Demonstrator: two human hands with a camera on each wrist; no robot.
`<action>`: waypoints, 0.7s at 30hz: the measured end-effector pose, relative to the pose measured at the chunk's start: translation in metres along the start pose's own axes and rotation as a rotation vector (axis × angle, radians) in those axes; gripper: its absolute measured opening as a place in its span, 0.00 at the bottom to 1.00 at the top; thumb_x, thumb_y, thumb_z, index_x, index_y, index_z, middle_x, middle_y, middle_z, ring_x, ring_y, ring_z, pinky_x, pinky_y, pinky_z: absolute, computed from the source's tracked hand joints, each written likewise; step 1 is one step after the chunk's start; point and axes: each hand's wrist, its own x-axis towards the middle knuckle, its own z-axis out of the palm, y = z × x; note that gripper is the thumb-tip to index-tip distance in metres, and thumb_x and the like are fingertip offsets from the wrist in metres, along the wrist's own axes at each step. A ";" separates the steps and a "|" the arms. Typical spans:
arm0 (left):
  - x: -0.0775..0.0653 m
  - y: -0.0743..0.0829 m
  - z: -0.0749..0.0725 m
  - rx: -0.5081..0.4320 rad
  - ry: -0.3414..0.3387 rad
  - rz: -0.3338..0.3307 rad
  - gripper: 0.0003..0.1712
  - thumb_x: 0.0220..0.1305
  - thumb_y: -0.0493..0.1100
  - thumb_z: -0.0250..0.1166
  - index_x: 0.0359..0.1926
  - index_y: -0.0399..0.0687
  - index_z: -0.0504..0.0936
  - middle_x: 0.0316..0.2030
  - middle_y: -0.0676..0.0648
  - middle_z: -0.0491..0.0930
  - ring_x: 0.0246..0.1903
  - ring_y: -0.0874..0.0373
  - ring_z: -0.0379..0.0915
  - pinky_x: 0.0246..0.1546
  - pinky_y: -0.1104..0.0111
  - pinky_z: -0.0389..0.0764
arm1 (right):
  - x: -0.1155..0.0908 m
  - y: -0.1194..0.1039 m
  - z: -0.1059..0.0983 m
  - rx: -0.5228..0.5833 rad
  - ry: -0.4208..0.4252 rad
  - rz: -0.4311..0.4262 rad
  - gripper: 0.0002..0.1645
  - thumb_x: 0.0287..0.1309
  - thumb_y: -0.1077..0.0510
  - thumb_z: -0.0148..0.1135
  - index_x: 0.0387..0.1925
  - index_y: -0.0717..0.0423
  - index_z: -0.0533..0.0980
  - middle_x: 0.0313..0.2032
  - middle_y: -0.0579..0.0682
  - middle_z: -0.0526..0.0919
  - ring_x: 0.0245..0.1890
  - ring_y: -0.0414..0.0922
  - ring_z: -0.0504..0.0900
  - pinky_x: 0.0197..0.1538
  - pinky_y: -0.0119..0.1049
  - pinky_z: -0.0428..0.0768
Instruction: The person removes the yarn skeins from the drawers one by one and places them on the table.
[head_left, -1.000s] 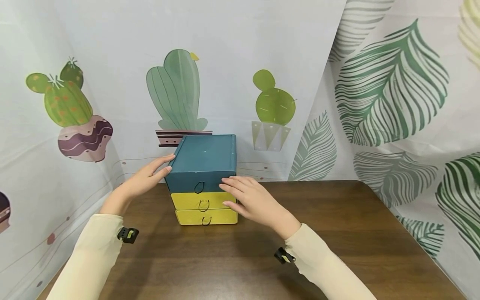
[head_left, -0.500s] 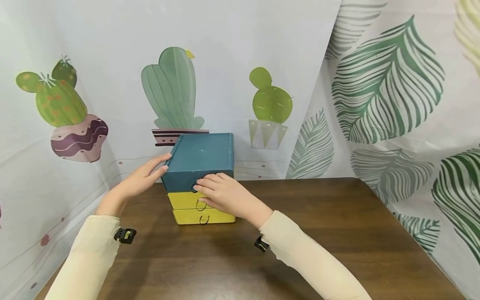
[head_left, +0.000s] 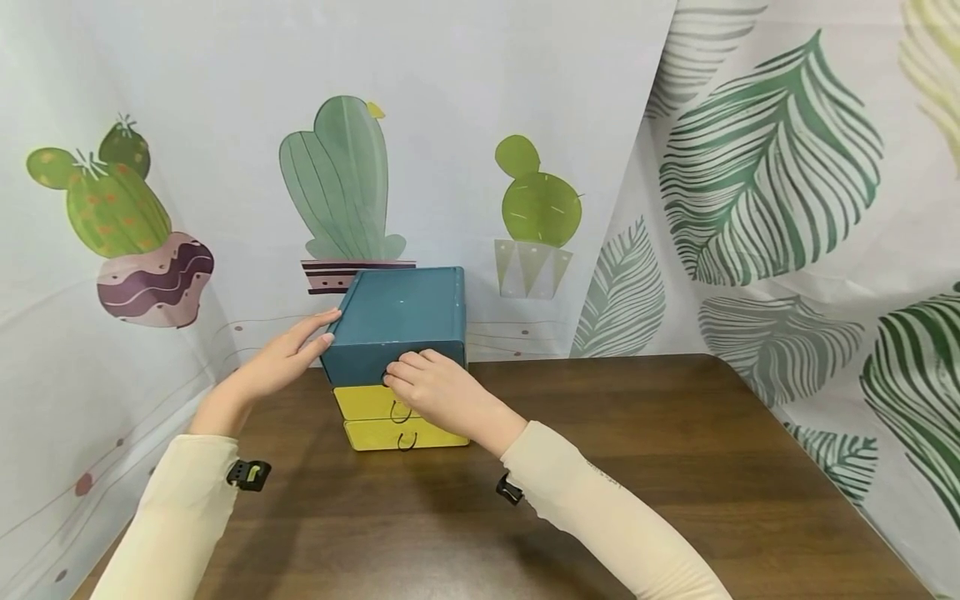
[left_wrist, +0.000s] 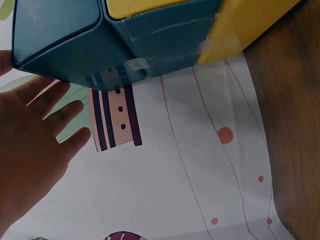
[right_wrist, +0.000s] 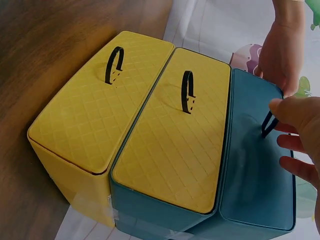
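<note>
A small stack of drawers stands on the table, with a blue top drawer (head_left: 356, 363) over two yellow-fronted drawers (head_left: 367, 403). My left hand (head_left: 276, 360) lies against the left upper edge of the blue box, fingers extended; the left wrist view shows them spread along its side. With thumb and fingers my right hand (head_left: 442, 393) pinches the dark loop handle (right_wrist: 269, 125) on the blue front. Both yellow fronts carry black loop handles (right_wrist: 187, 92), which hang free. In the head view the right hand hides the blue drawer's handle.
The stack stands on a brown wooden table (head_left: 585, 433), near its back edge. Behind it hangs a white cloth (head_left: 450, 108) printed with cacti and leaves. Clear tape (left_wrist: 137, 64) joins the boxes at the side.
My right hand has moved left from the stack's right side to the blue drawer's handle and taken hold of it. The left hand stays at the blue box's edge.
</note>
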 end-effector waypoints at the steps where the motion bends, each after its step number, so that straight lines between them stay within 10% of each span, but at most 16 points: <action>1: 0.000 0.000 0.000 0.000 -0.001 0.000 0.33 0.76 0.53 0.44 0.74 0.43 0.52 0.73 0.36 0.49 0.71 0.35 0.43 0.65 0.38 0.49 | 0.000 0.000 0.001 -0.003 -0.005 0.001 0.13 0.63 0.58 0.62 0.49 0.50 0.82 0.47 0.43 0.82 0.49 0.41 0.76 0.50 0.30 0.74; 21: 0.001 0.000 -0.004 -0.023 -0.020 -0.022 0.33 0.76 0.54 0.45 0.74 0.45 0.53 0.73 0.36 0.49 0.71 0.35 0.43 0.64 0.37 0.50 | -0.002 -0.008 0.005 0.019 0.080 -0.017 0.12 0.59 0.61 0.66 0.45 0.53 0.82 0.42 0.44 0.82 0.44 0.41 0.77 0.47 0.29 0.74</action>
